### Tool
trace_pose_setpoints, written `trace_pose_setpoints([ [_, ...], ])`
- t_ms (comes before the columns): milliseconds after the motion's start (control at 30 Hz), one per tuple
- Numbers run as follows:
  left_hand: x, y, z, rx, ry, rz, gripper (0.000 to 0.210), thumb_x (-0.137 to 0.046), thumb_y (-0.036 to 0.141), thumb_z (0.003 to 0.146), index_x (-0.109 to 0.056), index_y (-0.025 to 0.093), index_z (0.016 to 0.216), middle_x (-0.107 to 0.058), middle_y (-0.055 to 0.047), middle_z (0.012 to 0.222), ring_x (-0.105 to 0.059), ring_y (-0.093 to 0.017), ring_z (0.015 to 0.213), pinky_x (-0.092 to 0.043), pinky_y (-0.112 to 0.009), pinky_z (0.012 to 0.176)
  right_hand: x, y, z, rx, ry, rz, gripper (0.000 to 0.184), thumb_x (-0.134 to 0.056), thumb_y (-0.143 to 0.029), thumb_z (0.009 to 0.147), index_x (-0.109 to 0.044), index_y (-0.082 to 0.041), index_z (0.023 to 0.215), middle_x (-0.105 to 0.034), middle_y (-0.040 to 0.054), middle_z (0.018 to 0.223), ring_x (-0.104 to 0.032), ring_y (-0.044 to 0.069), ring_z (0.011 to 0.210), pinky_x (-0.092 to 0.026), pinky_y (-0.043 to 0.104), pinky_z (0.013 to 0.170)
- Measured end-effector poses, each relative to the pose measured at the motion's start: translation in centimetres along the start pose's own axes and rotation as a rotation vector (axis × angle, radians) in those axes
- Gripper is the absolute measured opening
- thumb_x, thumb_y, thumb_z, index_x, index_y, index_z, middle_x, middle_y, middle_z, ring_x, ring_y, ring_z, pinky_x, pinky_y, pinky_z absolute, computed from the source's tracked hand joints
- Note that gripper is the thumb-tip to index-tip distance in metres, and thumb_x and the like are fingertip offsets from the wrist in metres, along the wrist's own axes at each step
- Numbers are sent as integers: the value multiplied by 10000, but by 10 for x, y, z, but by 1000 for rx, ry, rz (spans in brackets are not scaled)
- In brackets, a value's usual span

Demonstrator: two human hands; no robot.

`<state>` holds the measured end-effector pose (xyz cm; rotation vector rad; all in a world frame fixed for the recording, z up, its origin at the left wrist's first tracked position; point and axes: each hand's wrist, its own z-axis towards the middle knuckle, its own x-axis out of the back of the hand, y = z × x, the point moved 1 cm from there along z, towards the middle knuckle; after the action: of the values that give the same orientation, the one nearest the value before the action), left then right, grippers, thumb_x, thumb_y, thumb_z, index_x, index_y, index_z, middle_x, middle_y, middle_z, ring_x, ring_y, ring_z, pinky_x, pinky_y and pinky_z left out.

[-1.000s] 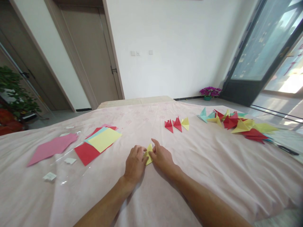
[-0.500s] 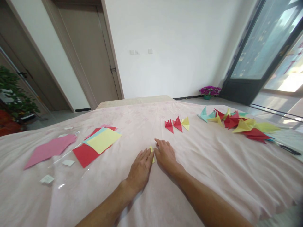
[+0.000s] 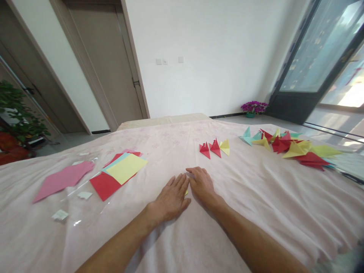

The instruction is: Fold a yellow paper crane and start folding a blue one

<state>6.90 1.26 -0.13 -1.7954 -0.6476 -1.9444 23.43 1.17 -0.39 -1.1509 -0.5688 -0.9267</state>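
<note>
Flat on the cloth at the middle of the table, my left hand (image 3: 174, 197) covers a small folded piece of yellow paper (image 3: 186, 193). Only a sliver of that paper shows at the hand's right edge. The left fingers are stretched out and press down. Close beside it, my right hand (image 3: 201, 182) rests with its fingers extended, the index fingertip near the left fingertips. Beyond the hands stand two red paper cranes (image 3: 215, 148) and a yellow folded paper (image 3: 225, 147) in a row.
Left on the pink tablecloth (image 3: 159, 242) lie red, blue and yellow paper sheets (image 3: 127, 168), pink paper (image 3: 64, 180) and white scraps (image 3: 60, 215) by clear plastic. A heap of folded paper cranes (image 3: 298, 148) sits at the right, near a black pen (image 3: 352, 178).
My left hand has slid over the yellow paper with its thumb now spread, hiding most of it. My right hand has barely moved. The view has shifted slightly.
</note>
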Motion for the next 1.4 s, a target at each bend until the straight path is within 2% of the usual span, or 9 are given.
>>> trace_pose_setpoints([
  [267,6,-1,0,-6,-67,-93,678,-344,560,960,-146,272,1540,-101,-140,1623,-63,-309,1491,-87,-588,1159,-5,8,5,-34,23,46,389,-490,-105,816,-669,-168,1155,-684,66,1108,-557,216,1038,-391,296,924],
  [467,5,-7,-5,-52,-31,-299,593,-447,566,919,-338,380,1472,-184,-53,1618,-89,-355,1483,-17,-672,1122,-7,11,8,-41,35,74,388,-485,-106,812,-685,-191,1134,-694,59,1079,-568,206,1018,-401,297,909],
  [600,7,-19,-17,97,292,-688,387,-514,552,887,-670,355,1180,-575,-25,1393,-338,-310,1412,-129,-576,1163,-7,14,9,-43,32,89,397,-480,-79,799,-699,-190,1111,-701,58,1069,-576,204,1014,-404,301,919],
  [700,6,-31,-28,335,542,-741,554,-179,452,1001,-651,220,1174,-593,-108,1346,-455,-262,1333,-303,-494,1115,-7,14,9,-26,25,109,423,-460,-55,796,-694,-197,1119,-698,51,1093,-573,196,1034,-403,298,938],
  [833,-2,-36,-36,577,688,-703,468,-269,458,985,-642,178,1027,-684,-122,1074,-618,-253,1076,-445,-431,968,-7,14,8,-1,9,147,444,-438,-56,814,-664,-204,1165,-679,39,1161,-559,183,1085,-401,293,965],
  [967,-5,-26,-34,604,621,-616,305,-532,464,884,-654,217,1015,-671,-83,1050,-598,-261,1050,-424,-440,973,-5,12,8,-22,-8,168,393,-420,-142,894,-631,-192,1222,-696,62,1122,-570,207,1070,-413,331,949],
  [1067,-4,-15,-30,554,530,-550,365,-687,467,761,-674,220,1029,-645,-91,1130,-538,-304,1143,-358,-484,1035,0,8,5,-16,-43,180,387,-433,-176,911,-615,-184,1252,-717,72,1058,-580,216,1041,-416,329,921],
  [1233,-6,-9,-26,524,373,-382,435,-729,427,713,-651,199,1075,-558,-122,1273,-415,-337,1294,-306,-505,1095,6,1,-1,0,-78,213,454,-440,-94,846,-617,-161,1259,-719,75,1028,-577,219,1032,-405,321,925],
  [1400,-11,-15,-25,462,399,-536,274,-726,377,741,-682,218,959,-612,-95,1217,-448,-331,1271,-311,-511,1092,4,-1,-3,-33,-80,299,501,-466,-89,776,-629,-158,1244,-701,94,1012,-605,220,949,-440,338,871],
])
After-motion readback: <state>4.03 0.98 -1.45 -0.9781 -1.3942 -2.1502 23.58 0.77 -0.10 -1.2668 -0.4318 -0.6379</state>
